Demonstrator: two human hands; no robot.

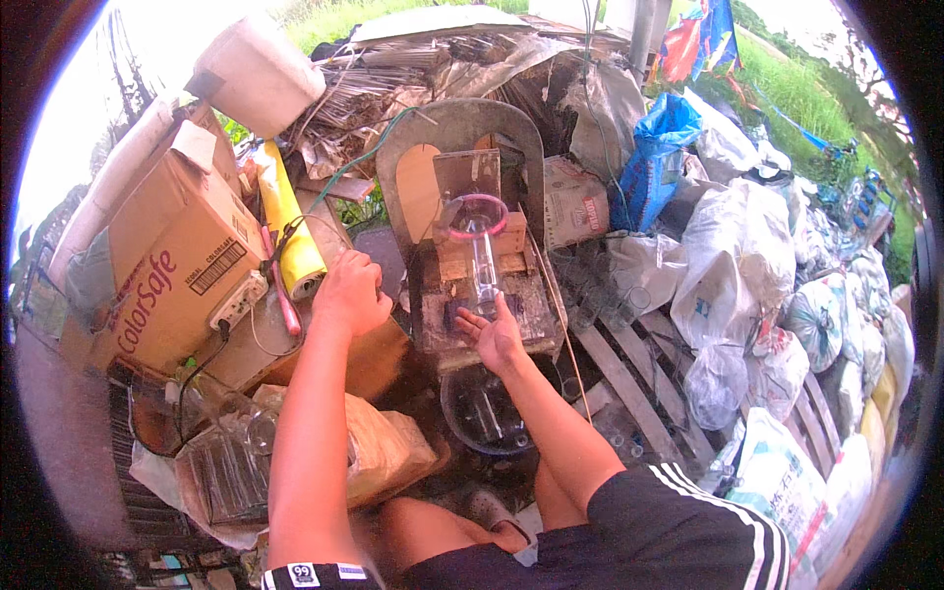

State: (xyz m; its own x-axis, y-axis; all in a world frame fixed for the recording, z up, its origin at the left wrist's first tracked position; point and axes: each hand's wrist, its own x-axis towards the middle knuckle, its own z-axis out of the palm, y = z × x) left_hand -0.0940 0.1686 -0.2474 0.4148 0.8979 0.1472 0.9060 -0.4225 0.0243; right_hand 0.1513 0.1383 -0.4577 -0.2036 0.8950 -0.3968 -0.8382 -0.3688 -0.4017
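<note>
a: what does the right hand (497, 339) have hold of?

b: nothing that i can see. it's spread wide, fingers apart, with the thumb just beside the lower end of the clear glass piece (483, 265). i can't tell whether they touch.

a: and the left hand (356, 293)?

b: its fingers are curled in, well apart from the glass. whether something is pinched inside, i can't tell.

a: where exactly is the glass?

b: in front of the person, its wide round end up by a pink ring (474, 237) and its narrow stem reaching down, against wooden blocks (509, 238) at the grey chair (460, 114).

a: below the right hand?

b: a large, round clear vessel (479, 408), partly covered by the forearm.

a: further out?

b: beyond the left hand are a yellow roll (289, 221), a white power strip (238, 299) and a big cardboard box (167, 236). over to the right, a slatted wooden pallet (629, 369) lies near bulging white sacks (739, 251), with a blue bag (657, 157) behind. a whitish bucket (258, 77) sits at the far left, tilted.
</note>
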